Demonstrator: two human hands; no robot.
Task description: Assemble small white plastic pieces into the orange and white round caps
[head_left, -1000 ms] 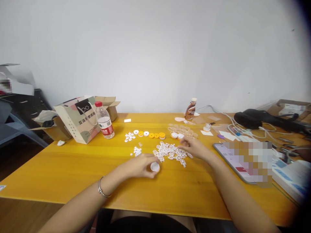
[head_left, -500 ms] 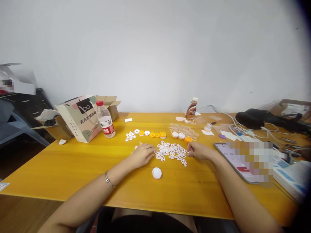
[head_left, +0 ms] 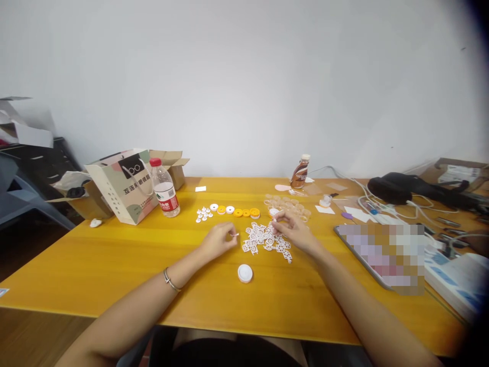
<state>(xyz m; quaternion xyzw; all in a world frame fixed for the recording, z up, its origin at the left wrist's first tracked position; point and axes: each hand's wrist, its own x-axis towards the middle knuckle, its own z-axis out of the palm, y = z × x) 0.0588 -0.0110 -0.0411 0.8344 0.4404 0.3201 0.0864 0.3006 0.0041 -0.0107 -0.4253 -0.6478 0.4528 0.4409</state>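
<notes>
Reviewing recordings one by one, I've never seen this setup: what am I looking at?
No machine here: a person works bare-handed. Every picture comes from one camera worn on the head, looking forward and down. On the yellow-brown table are a pile of white latticed pieces, with a round white disc nearer the person, a row of round white and yellow pieces behind, and a clear plastic bottle with a red cap. The left hand pinches a small whitish piece; the right hand is at the pile, its hold unclear.
</notes>
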